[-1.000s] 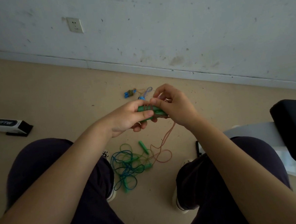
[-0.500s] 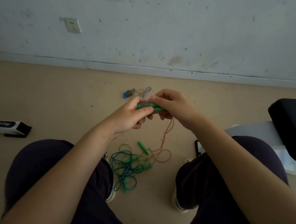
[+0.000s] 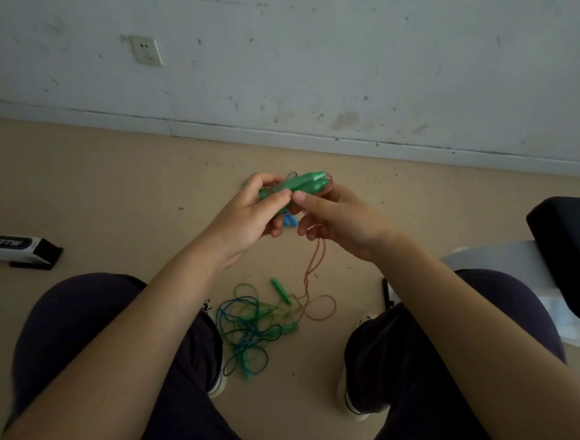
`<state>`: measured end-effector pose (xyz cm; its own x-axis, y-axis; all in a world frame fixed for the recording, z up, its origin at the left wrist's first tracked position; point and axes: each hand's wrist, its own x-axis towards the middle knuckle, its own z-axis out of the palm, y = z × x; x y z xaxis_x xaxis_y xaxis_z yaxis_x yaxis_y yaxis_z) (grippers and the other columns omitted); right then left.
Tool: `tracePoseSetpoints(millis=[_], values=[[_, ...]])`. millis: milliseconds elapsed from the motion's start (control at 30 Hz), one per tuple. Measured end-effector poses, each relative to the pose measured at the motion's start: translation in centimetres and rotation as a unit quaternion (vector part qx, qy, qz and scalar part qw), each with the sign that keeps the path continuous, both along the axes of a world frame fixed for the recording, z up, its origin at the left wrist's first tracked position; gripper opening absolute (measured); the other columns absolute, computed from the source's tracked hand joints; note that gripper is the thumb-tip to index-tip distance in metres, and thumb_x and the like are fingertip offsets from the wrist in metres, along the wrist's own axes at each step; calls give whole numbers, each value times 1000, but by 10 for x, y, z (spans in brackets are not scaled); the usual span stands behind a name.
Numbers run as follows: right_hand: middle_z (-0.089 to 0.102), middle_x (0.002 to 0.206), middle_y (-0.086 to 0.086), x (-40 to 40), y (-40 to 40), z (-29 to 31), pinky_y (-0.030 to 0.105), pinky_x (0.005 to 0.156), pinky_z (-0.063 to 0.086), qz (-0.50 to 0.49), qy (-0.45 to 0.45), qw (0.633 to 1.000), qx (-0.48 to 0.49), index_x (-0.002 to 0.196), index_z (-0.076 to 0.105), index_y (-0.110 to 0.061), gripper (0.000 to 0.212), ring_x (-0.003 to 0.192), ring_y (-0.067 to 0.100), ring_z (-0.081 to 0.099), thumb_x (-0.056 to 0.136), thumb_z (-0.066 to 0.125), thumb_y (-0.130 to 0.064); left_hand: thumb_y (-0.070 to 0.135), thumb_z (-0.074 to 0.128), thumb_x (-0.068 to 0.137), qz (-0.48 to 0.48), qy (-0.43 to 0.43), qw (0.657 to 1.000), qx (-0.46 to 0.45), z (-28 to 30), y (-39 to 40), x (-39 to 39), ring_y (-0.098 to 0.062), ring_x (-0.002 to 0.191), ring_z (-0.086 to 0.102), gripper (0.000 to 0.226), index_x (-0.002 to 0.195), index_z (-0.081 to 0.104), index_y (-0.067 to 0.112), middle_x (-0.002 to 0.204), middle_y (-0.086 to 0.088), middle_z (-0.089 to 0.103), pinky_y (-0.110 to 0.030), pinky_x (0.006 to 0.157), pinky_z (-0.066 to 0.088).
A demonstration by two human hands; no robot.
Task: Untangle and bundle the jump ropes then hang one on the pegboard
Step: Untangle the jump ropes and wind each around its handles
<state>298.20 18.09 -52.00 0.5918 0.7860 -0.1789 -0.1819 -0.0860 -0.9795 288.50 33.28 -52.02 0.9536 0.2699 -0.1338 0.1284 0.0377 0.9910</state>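
Both hands meet over the floor in the head view. My left hand (image 3: 247, 216) pinches a pair of green jump-rope handles (image 3: 305, 183) held side by side. My right hand (image 3: 336, 220) touches the handles from below and holds the thin orange rope (image 3: 314, 262), which is wound around them and hangs down to a loop (image 3: 320, 307) on the floor. Between my knees lies a tangle of blue and green ropes (image 3: 248, 329) with a loose green handle (image 3: 281, 291). A blue handle (image 3: 290, 221) shows behind my fingers. No pegboard is in view.
A white wall with a socket (image 3: 146, 51) and a baseboard runs across the back. A black and white box (image 3: 16, 247) lies on the floor at the left. At the right are a black cushion (image 3: 571, 244) on a white plastic bin (image 3: 490, 257), and a black object (image 3: 386, 292) on the floor.
The green handles have tilted up, with their ends now pointing to the upper right. My right hand has dropped below them and holds the hanging orange rope. The camera has shifted slightly.
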Motion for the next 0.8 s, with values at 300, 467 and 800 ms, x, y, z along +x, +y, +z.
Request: tracePoseSetpoints(millis=[300,467,800], values=[[55,80,13,2,-3,3,20,48,37,-14,-132,991,2,102,66,-9,9,53,9,44,96,59,-11,31,58,100,-97,45,993,51,0,14,-2,-23,70,69,34,130,54,16,95,-9,76,-29,62,56],[47,79,15,6,-8,5,20,47,33,24,-117,993,6,89,71,-19,12,52,10,39,94,60,-22,48,59,88,-177,71,981,30,3,20,-4,-19,57,64,47,114,60,9,85,-10,75,-23,51,49],[49,64,8,-3,4,3,21,41,27,-42,-65,997,-12,96,59,5,33,43,10,36,99,54,-27,25,56,101,-87,-17,994,61,-1,10,-3,-13,50,54,18,113,61,13,69,-1,67,-23,49,42]])
